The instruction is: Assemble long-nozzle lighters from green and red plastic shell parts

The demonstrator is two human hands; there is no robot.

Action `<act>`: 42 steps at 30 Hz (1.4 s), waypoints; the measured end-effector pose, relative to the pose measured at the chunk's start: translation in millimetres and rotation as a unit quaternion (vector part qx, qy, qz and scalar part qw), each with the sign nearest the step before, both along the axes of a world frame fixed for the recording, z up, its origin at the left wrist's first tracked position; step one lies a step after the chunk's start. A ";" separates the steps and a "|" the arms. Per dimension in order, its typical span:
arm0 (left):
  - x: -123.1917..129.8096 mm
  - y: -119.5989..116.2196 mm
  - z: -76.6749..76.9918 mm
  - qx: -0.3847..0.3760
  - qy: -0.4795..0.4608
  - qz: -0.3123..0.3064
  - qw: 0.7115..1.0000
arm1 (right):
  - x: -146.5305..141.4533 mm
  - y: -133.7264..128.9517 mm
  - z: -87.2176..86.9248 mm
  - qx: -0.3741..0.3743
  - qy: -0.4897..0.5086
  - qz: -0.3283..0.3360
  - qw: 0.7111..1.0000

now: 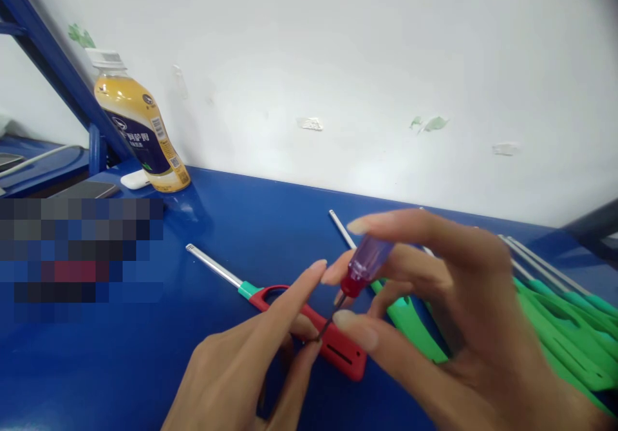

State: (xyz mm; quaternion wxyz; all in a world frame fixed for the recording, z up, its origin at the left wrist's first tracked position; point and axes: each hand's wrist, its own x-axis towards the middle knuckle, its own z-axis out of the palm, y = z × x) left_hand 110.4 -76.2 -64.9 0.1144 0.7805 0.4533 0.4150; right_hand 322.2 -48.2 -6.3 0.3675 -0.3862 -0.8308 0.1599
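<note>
My right hand (449, 315) is closed round a small screwdriver (367, 262) with a clear purple and red handle, its thin shaft pointing down and left. Thumb and forefinger of my left hand (255, 354) pinch near the screwdriver's tip; whatever small piece they hold there is too small to make out. Beneath both hands a red lighter (344, 348) with a teal collar and a long metal tube lies on the blue table (164, 366). Behind my right hand lies a green lighter (416, 328), partly covered by the fingers.
Several green lighters (564, 334) are piled at the right. A yellow bottle (145, 131) stands at the back left, beside a white object (135, 180) and a dark flat device (87, 190). The white wall (362, 64) borders the table's back edge.
</note>
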 end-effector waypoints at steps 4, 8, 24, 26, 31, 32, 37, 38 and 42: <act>4.0 -0.1 -1.5 -0.002 -0.015 -0.002 1.000 | -5.0 -6.4 33.1 0.018 0.137 0.026 0.990; 20.0 -2.7 -5.8 0.005 -0.035 -0.023 0.999 | -0.8 -13.9 66.8 0.040 0.058 -0.020 0.997; 46.1 -3.8 -14.3 -0.056 0.048 -0.039 0.996 | 48.8 8.7 51.1 0.086 -0.143 0.017 0.986; 47.6 -2.8 -15.0 -0.041 0.050 -0.041 0.997 | 47.4 6.9 53.4 0.071 -0.143 0.019 0.987; 47.3 -1.9 -13.8 -0.020 0.068 -0.046 0.996 | 44.3 4.4 54.9 0.027 -0.136 0.036 0.990; 47.1 -2.1 -13.0 -0.021 0.073 -0.045 0.996 | 44.5 4.6 54.5 0.032 -0.134 0.036 0.990; 47.5 -1.9 -11.1 -0.006 0.101 -0.023 0.995 | 44.2 4.2 56.9 0.060 -0.136 0.032 0.988; 47.6 -1.7 -11.5 0.000 0.102 -0.018 0.995 | 43.4 3.4 58.2 0.050 -0.139 0.028 0.989; 46.7 -1.0 -13.1 0.005 0.112 -0.015 0.994 | 39.5 0.4 61.0 0.029 -0.152 0.023 0.988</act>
